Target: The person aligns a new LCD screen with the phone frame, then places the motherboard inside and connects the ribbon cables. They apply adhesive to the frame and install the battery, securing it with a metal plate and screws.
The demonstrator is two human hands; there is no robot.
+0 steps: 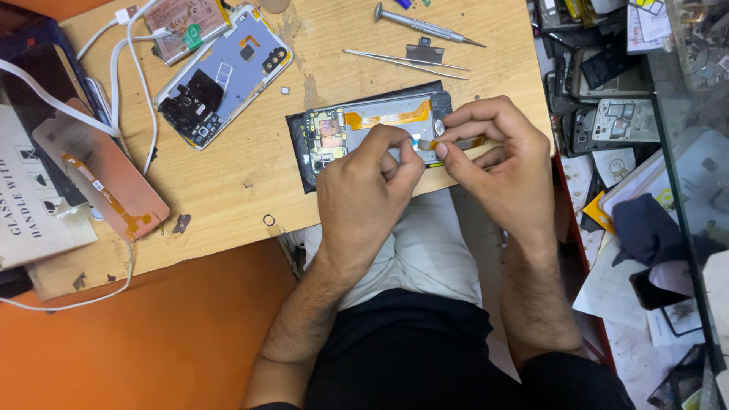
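Observation:
An opened phone point(364, 125) with exposed circuit board and an orange flex cable lies near the front edge of the wooden table point(250, 182). My left hand point(364, 190) rests on its lower part, fingertips pinched on a small piece at the phone's right end. My right hand point(493, 159) comes in from the right and pinches the same small orange flex strip point(433, 143) at the phone's right end. Both hands meet over that end.
A second opened phone point(220, 76) with its battery lies at the back left, a pinkish screen panel point(102, 178) at the left, white cables point(137, 53) nearby. A screwdriver point(425, 24) and tweezers point(402, 63) lie behind. Phone parts crowd a shelf point(607, 114) on the right.

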